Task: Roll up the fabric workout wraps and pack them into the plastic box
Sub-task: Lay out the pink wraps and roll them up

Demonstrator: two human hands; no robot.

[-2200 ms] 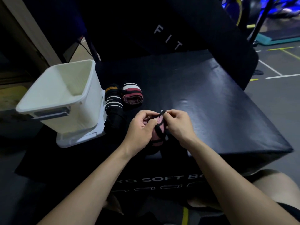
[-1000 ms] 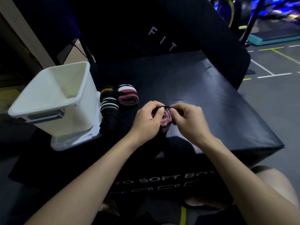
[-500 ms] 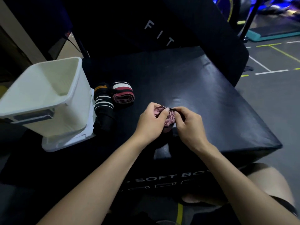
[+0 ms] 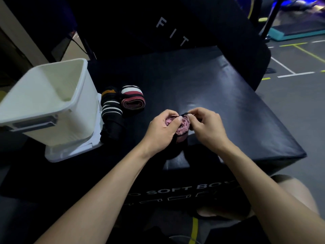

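Above the black soft box [image 4: 219, 95], both my hands hold a pink and black wrap [image 4: 182, 128] that is wound into a tight coil. My left hand [image 4: 161, 132] grips the roll from the left, thumb on its top. My right hand [image 4: 205, 127] pinches the black strap end at the coil's top right. A red, white and black rolled wrap [image 4: 133, 99] lies farther left on the box. Beside it lies a black wrap with white and orange stripes [image 4: 110, 110]. The white plastic box [image 4: 47, 103] stands open at the left with nothing visible inside.
The plastic box sits on its white lid [image 4: 70, 152] at the soft box's left edge. A tall black pad lettered FIT [image 4: 175, 29] rises behind. Grey gym floor with painted lines [image 4: 295, 71] lies to the right. My knee [image 4: 290, 191] shows at the lower right.
Over the frames, the loose pink wrap has been wound into a compact coil between my hands. My hands have shifted slightly away from me over the box. The other wraps and the plastic box stayed put.
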